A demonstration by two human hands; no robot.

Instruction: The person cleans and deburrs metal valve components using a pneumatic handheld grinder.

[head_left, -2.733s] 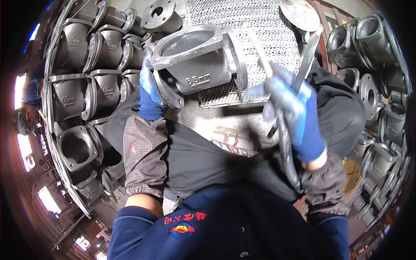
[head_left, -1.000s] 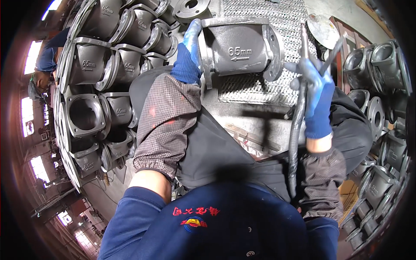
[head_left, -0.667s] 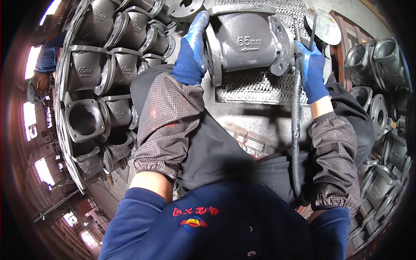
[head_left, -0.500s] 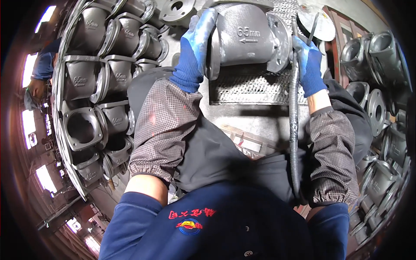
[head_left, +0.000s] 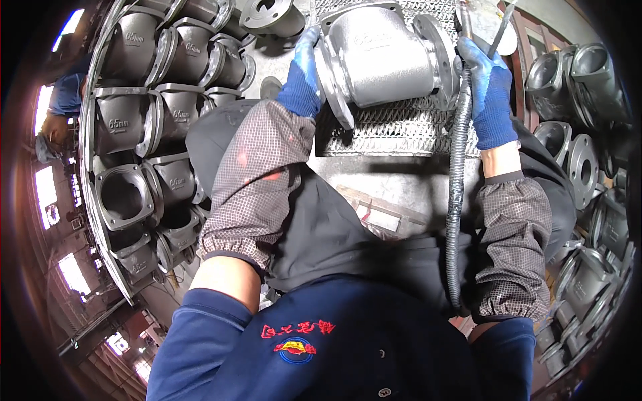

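Observation:
A grey cast-iron valve body point(head_left: 388, 57) with a flange at each end lies tilted on a metal mesh grate point(head_left: 374, 144). My left hand point(head_left: 302, 72), in a blue and white glove, is closed at the rim of its left flange; some of the fingers are hidden behind the metal. Beside the right flange, my gloved right hand point(head_left: 489, 83) is wrapped round a hose-fed hand tool point(head_left: 467, 20) with a thin metal lever. The tool's dark ribbed hose point(head_left: 456, 194) hangs down toward my lap. The tool's tip is cut off by the upper edge.
Rows of similar castings point(head_left: 120, 120) are stacked at the left, and more castings point(head_left: 582, 160) stand at the right. A loose flanged piece point(head_left: 271, 17) is on the floor beyond my left hand. Another person point(head_left: 63, 100) is at the far left.
The valve body has turned and tilted on the grate, its upper face now brightly lit. My left hand has shifted slightly left and down, and my right hand slightly right with the tool.

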